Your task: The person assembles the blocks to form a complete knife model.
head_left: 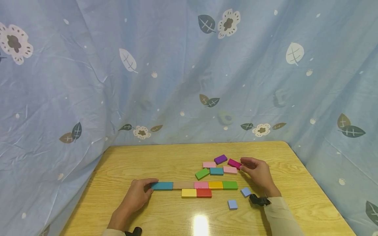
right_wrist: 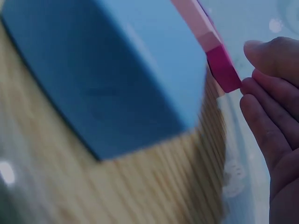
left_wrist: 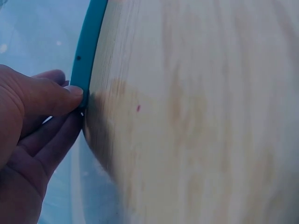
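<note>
A row of flat coloured blocks runs across the table. At its left end lies a long teal block (head_left: 162,186), whose end my left hand (head_left: 139,194) pinches between thumb and fingers. The left wrist view shows the thumb (left_wrist: 74,95) pressed on that block's edge. To the right, a magenta block (head_left: 234,164) lies at a slant beside my right hand (head_left: 260,173). In the right wrist view, that hand's thumb and fingers (right_wrist: 264,121) are spread apart with nothing between them; a fingertip is close to the magenta block's end, contact unclear.
Behind the row lie a purple block (head_left: 220,159), pink block (head_left: 229,170), green block (head_left: 202,173) and smaller teal block (head_left: 216,171). Yellow (head_left: 189,193) and red (head_left: 204,193) blocks adjoin the row's front. Two light blue squares, one nearer (head_left: 232,205), lie front right. A patterned curtain (head_left: 177,65) surrounds the table.
</note>
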Motion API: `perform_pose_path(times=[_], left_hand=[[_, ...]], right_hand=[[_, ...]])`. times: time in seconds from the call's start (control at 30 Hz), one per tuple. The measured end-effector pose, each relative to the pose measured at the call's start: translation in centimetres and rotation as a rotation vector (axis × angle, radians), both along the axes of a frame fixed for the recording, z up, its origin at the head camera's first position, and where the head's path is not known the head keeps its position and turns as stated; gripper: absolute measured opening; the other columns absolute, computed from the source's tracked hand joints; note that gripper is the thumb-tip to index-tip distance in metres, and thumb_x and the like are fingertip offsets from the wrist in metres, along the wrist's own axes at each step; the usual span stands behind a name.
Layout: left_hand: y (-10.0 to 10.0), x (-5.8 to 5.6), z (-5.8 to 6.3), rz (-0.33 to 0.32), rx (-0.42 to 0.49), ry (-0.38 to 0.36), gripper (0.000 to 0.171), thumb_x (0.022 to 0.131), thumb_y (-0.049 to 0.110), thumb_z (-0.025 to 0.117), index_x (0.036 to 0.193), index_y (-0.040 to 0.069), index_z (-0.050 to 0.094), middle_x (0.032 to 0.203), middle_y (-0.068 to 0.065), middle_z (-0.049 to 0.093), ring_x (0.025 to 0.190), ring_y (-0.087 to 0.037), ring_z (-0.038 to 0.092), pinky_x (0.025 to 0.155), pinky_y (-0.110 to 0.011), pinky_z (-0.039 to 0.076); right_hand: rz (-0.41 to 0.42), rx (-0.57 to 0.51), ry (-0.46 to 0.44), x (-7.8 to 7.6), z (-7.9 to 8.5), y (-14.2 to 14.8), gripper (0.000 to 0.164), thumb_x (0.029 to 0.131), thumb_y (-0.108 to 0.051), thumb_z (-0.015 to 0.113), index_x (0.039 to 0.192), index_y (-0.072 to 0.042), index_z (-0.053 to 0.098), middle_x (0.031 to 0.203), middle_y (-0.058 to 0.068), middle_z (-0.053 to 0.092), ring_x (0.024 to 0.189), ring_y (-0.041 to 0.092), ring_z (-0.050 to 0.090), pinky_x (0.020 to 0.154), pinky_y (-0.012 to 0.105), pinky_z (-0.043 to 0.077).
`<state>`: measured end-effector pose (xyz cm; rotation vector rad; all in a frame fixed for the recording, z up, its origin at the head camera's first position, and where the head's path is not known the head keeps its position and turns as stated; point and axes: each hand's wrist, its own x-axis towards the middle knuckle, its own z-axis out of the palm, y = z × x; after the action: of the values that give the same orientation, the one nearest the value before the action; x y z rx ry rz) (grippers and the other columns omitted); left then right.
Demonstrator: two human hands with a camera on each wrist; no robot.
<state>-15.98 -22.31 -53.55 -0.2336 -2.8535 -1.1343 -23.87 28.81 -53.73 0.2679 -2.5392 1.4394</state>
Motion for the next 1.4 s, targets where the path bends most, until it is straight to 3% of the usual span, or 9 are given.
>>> perform_pose_path(times=[0.27, 0.5, 0.67, 1.03, 1.1, 1.3, 1.4], left_hand=[[0.2, -0.1, 0.2, -0.012, -0.016, 0.024, 0.045, 0.090, -0.012, 0.080, 0.127, 0.013, 0.082, 0.127, -0.007, 0.081, 0.124, -0.032, 0.076, 0.106, -0.049, 0.064], [0.1, -0.1, 0.2, -0.016, -0.007, 0.027, 0.045, 0.090, -0.014, 0.080, 0.126, 0.013, 0.082, 0.126, -0.007, 0.081, 0.124, -0.031, 0.076, 0.105, -0.047, 0.064], [0.1, -0.2, 0.2, -0.014, -0.003, 0.036, 0.046, 0.089, -0.014, 0.080, 0.126, 0.013, 0.082, 0.126, -0.007, 0.081, 0.123, -0.031, 0.077, 0.103, -0.046, 0.065], [0.2, -0.2, 0.1, -0.019, -0.005, 0.033, 0.045, 0.090, -0.013, 0.080, 0.125, 0.014, 0.083, 0.126, -0.006, 0.082, 0.124, -0.030, 0.076, 0.106, -0.048, 0.064], [0.1, -0.1, 0.1, -0.017, -0.006, 0.027, 0.045, 0.090, -0.013, 0.080, 0.126, 0.015, 0.083, 0.126, -0.005, 0.081, 0.125, -0.030, 0.076, 0.106, -0.048, 0.064], [0.0, 0.2, 0.3, -0.011, -0.007, 0.016, 0.045, 0.090, -0.013, 0.080, 0.126, 0.015, 0.083, 0.126, -0.006, 0.081, 0.125, -0.030, 0.076, 0.107, -0.049, 0.063], [0.0, 0.1, 0.2, -0.011, -0.003, 0.016, 0.045, 0.090, -0.013, 0.080, 0.126, 0.014, 0.082, 0.127, -0.007, 0.081, 0.125, -0.031, 0.076, 0.108, -0.050, 0.063]], right_hand=[[0.024, 0.034, -0.019, -0.7, -0.4, 0.3, 0.041, 0.095, -0.007, 0.086, 0.132, 0.005, 0.075, 0.128, 0.025, 0.078, 0.115, 0.041, 0.079, 0.089, 0.006, 0.057], [0.003, 0.093, -0.016, -1.0, -0.7, 0.0, 0.039, 0.094, -0.007, 0.087, 0.130, 0.000, 0.077, 0.125, 0.018, 0.080, 0.111, 0.032, 0.081, 0.088, 0.007, 0.058], [-0.011, 0.121, 0.010, -1.1, -0.7, -0.3, 0.036, 0.094, -0.004, 0.086, 0.129, 0.001, 0.077, 0.124, 0.020, 0.080, 0.112, 0.035, 0.080, 0.090, 0.013, 0.062], [-0.117, 0.149, 0.057, 0.9, -0.6, 0.7, 0.032, 0.097, -0.007, 0.084, 0.128, -0.002, 0.079, 0.121, 0.017, 0.082, 0.113, 0.038, 0.079, 0.088, -0.001, 0.050], [-0.134, 0.143, 0.049, 1.5, -0.3, 1.1, 0.032, 0.097, -0.007, 0.084, 0.128, -0.002, 0.080, 0.122, 0.017, 0.082, 0.113, 0.033, 0.080, 0.087, -0.002, 0.049], [-0.113, 0.108, 0.046, 3.2, 0.9, 1.8, 0.032, 0.097, -0.007, 0.084, 0.128, -0.003, 0.080, 0.122, 0.019, 0.081, 0.103, -0.004, 0.074, 0.084, 0.001, 0.055], [-0.089, 0.105, 0.069, 4.2, 1.6, 1.6, 0.031, 0.095, -0.007, 0.085, 0.125, -0.002, 0.081, 0.119, 0.020, 0.082, 0.099, -0.007, 0.074, 0.081, 0.004, 0.058]])
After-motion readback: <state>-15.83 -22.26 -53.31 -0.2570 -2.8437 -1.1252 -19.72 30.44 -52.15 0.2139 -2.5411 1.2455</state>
